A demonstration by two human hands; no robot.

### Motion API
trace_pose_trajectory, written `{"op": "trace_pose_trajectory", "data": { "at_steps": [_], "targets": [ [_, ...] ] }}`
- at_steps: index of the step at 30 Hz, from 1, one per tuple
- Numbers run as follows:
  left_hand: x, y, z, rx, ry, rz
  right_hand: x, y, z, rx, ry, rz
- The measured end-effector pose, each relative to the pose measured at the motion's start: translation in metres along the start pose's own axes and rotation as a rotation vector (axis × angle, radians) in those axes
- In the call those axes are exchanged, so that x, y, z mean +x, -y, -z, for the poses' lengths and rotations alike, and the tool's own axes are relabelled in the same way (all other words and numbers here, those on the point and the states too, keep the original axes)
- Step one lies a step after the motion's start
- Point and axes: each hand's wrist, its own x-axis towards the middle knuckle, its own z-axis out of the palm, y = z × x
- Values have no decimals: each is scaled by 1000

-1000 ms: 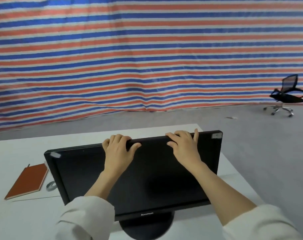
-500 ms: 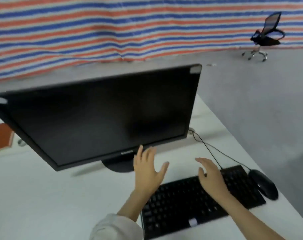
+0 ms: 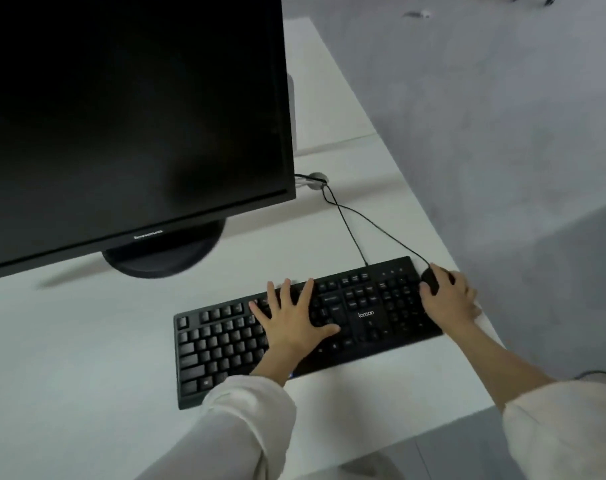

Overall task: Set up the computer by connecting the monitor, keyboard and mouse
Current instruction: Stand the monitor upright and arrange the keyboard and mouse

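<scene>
A black monitor (image 3: 132, 112) with a dark screen stands on its round base (image 3: 163, 254) at the back left of the white table (image 3: 69, 341). In front lies a black keyboard (image 3: 364, 313), set at a slant. My left hand (image 3: 294, 317) rests flat on its keys with fingers spread. My right hand (image 3: 448, 297) curls over the black mouse (image 3: 430, 279) at the keyboard's right end, near the table's right edge. Two thin black cables (image 3: 350, 230) run from the keyboard and the mouse to a grey cable hole (image 3: 317, 177) behind the monitor's right corner.
The table's right edge (image 3: 381, 123) drops to a grey floor (image 3: 502, 116). Chair castors show at the top right. A dark cable (image 3: 599, 374) lies on the floor beside my right sleeve.
My hands left the monitor's top edge and came down. The left now lies on the keyboard; the right moved rightward onto the mouse. My view tilted down and closer.
</scene>
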Motion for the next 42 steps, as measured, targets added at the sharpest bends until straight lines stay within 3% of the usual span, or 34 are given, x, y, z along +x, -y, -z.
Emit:
{"op": "trace_pose_trajectory", "data": {
  "at_steps": [6, 15, 31, 42],
  "targets": [
    [-26, 57, 4, -96, -96, 129, -57, 20, -39, -105, -25, 127],
    [-79, 176, 9, -127, -129, 278, -134, 77, -94, -151, 82, 375],
    [-67, 191, 15, -89, -68, 26, -137, 81, -93, -45, 54, 211],
    [-56, 182, 15, -53, -50, -80, -130, 80, -90, -107, 56, 178]
  ]
}}
